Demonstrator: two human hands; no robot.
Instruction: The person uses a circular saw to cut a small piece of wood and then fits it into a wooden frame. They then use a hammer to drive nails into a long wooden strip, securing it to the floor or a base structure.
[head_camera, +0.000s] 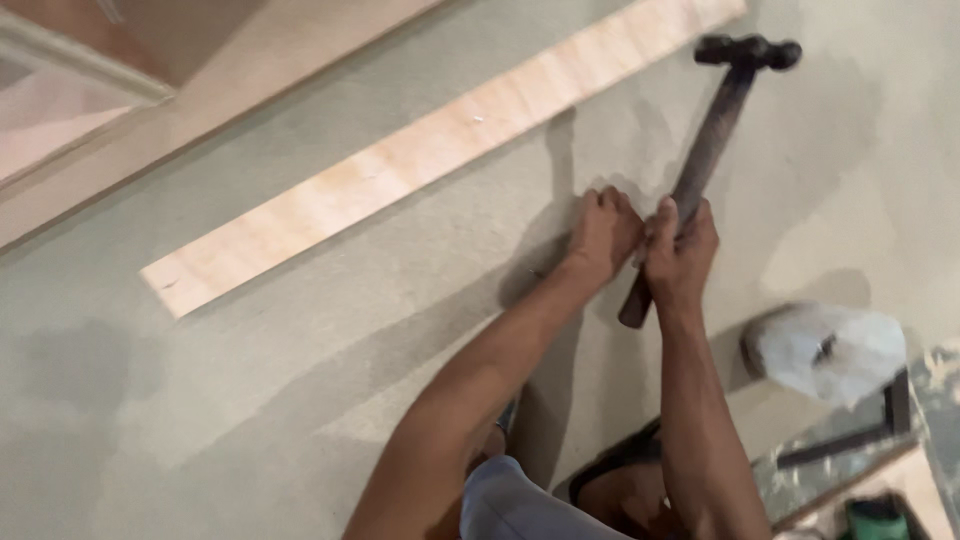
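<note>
Your right hand (680, 250) is wrapped tight round the lower handle of the hammer (712, 140); the dark head sits up at about 1 o'clock from your fist, the butt end sticking out below at 7 o'clock; the whole tool tilts over the grey floor (300, 400). Your left hand (603, 232) is right beside it at 9 o'clock, fingers curled in and pressed down on the floor; can't really tell if it's pinching anything, too small to see. The long pale wood strip (440, 140) lies off at 10 o'clock, running diagonally, apart from both hands; a crumpled clear plastic bag (830, 350) sits at 4 o'clock.
</note>
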